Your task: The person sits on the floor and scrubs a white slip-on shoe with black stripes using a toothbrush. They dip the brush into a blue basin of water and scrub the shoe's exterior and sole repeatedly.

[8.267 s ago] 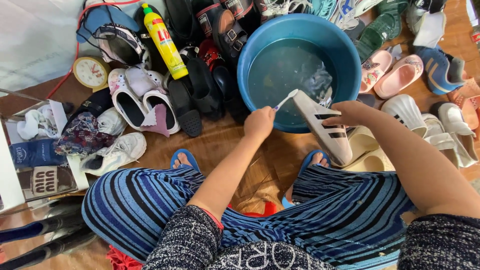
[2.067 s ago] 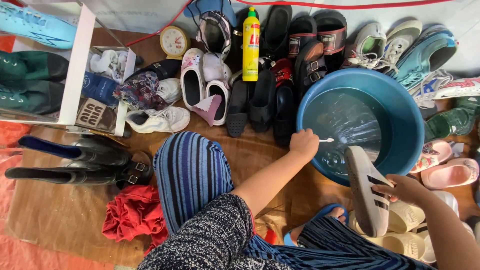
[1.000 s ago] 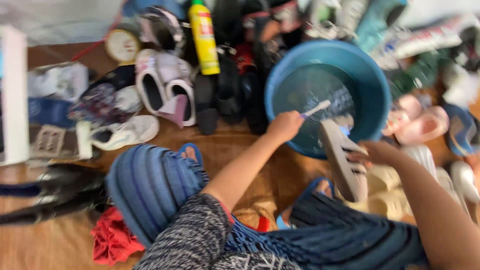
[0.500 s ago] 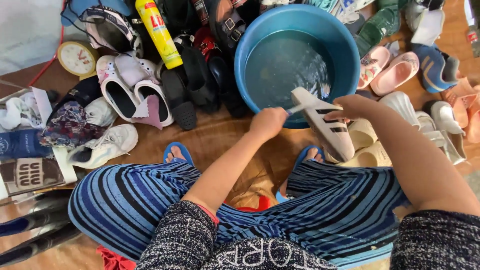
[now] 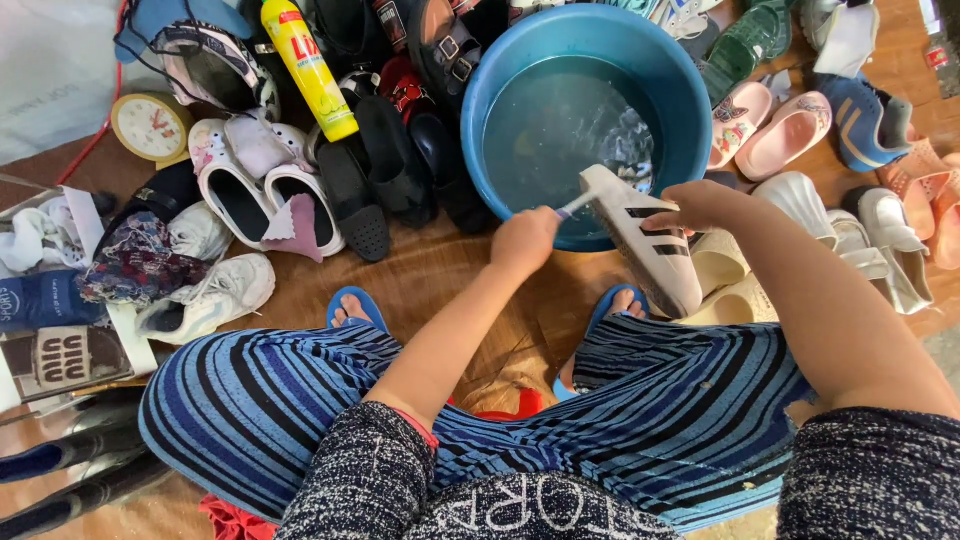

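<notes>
Underfoot wooden floor, shoes crowding blue basin.

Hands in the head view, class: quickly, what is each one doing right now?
Left hand: closed, grip on a small brush.
Right hand: closed, holding a white striped sandal.
</notes>
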